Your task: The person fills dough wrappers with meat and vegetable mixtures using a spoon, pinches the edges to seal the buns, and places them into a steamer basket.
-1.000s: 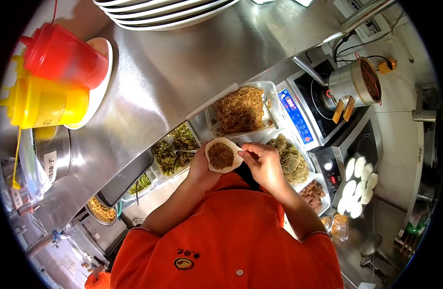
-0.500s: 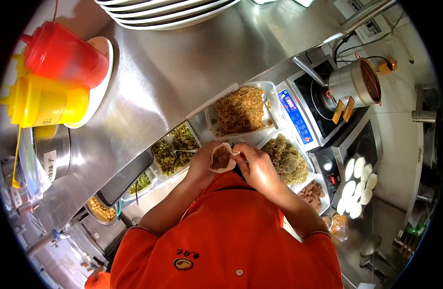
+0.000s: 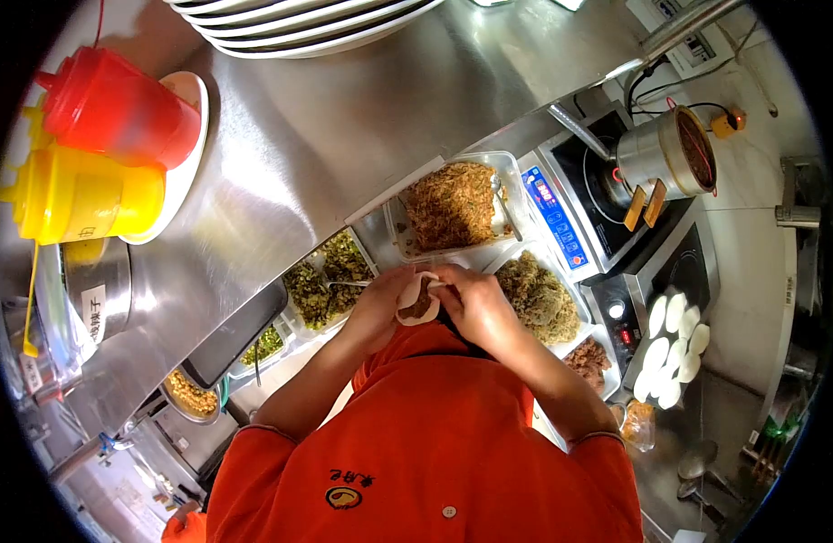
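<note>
A round dough wrapper (image 3: pixel 413 315) with brown filling sits in front of my chest, its rim gathered into folds. My left hand (image 3: pixel 380 303) cups it from the left, fingers curled round it. At the rim's right side, my right hand (image 3: pixel 478 306) pinches the dough between thumb and fingers. Just beyond the hands stands a plastic tub of reddish-brown shredded filling (image 3: pixel 451 204) with a spoon in it. Close by my right hand is a tub of grey-green filling (image 3: pixel 536 299); chopped green filling (image 3: pixel 330 281) lies in a tub near my left hand.
A steel shelf (image 3: pixel 344 118) bears stacked plates (image 3: pixel 317 27), a red squeeze bottle (image 3: pixel 122 109) and a yellow one (image 3: pixel 86 195). On the right, a pot (image 3: pixel 656 156) stands on an induction cooker (image 3: pixel 557 217). White oval dough pieces (image 3: pixel 675 348) and a tub of reddish meat (image 3: pixel 587 366) sit nearer.
The wrapper's opening has narrowed and tilted as its rim is drawn together. My right hand has shifted slightly left, closer over the wrapper; my left hand still holds it.
</note>
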A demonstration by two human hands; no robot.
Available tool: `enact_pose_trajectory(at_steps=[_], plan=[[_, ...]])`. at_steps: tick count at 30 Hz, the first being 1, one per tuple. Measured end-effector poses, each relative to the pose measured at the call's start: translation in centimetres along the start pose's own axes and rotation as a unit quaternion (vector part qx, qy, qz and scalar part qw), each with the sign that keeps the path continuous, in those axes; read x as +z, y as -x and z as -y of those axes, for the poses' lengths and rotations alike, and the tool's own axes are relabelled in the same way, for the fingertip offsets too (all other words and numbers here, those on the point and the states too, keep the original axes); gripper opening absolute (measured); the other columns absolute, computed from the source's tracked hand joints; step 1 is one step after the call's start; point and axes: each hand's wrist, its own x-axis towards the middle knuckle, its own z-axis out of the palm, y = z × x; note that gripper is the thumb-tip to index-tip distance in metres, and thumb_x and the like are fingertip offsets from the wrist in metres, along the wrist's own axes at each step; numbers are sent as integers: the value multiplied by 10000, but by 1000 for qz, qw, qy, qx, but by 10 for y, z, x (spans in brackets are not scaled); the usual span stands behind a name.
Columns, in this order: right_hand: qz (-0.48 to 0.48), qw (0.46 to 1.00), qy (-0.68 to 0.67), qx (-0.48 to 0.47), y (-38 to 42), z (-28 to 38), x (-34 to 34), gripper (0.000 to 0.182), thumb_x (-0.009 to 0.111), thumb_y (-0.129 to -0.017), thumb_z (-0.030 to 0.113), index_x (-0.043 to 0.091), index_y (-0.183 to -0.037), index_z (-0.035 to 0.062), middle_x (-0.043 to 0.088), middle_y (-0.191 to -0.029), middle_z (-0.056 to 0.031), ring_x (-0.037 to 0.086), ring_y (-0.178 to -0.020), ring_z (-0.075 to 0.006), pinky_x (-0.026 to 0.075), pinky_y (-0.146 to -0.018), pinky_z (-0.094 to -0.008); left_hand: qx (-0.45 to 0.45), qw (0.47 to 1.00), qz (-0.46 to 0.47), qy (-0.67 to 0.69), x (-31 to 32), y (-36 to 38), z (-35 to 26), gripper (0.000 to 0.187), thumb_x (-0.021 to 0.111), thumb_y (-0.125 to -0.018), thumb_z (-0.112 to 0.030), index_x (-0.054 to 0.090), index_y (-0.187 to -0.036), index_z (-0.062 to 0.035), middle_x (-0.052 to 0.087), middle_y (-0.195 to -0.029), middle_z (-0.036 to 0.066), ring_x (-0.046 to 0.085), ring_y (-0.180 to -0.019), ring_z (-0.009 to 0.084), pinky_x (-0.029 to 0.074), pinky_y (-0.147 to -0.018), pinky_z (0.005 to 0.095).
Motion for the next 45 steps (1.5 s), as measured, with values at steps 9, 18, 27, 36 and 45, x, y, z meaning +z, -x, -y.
enact_pose_trajectory(at_steps=[9,18,27,36,45], plan=[[-27,998,-43,-21,3,8,2,156,721,-937,46,705,-1073,-29,724,-870,-207,752,-824,-361,590,-733,-412,-52,996,28,61,-15,-3,5,353,443,-1116,-295,635,-1233,-24,696,-1142,94,691,-1022,181,559,-914,338],[22,998,-50,-33,2,12,-2,91,721,-938,40,725,-1008,-19,737,-925,-226,750,-820,-354,581,-695,-404,-69,992,40,99,-25,-1,4,378,435,-1112,-287,634,-1252,3,703,-1174,115,698,-1034,208,570,-927,358],[42,998,-7,-38,0,14,-6,179,734,-916,23,726,-1093,-2,743,-961,-215,749,-819,-367,610,-736,-410,-80,992,36,86,-30,-1,1,372,459,-1110,-308,656,-1216,-11,712,-1126,107,702,-994,208,583,-912,362],[57,997,-34,-31,-5,13,-8,343,671,-942,64,631,-1279,10,714,-967,-279,711,-863,-446,584,-769,-493,-68,991,35,112,-18,9,-10,362,472,-1103,-293,665,-1204,-3,709,-1116,120,698,-1000,225,578,-905,363],[52,998,-2,-35,-4,20,-6,201,714,-912,7,683,-1110,-7,730,-946,-217,725,-883,-413,599,-741,-460,-39,991,59,112,-25,7,-3,372,456,-1108,-289,656,-1233,-3,712,-1154,112,699,-1038,206,577,-905,351]])
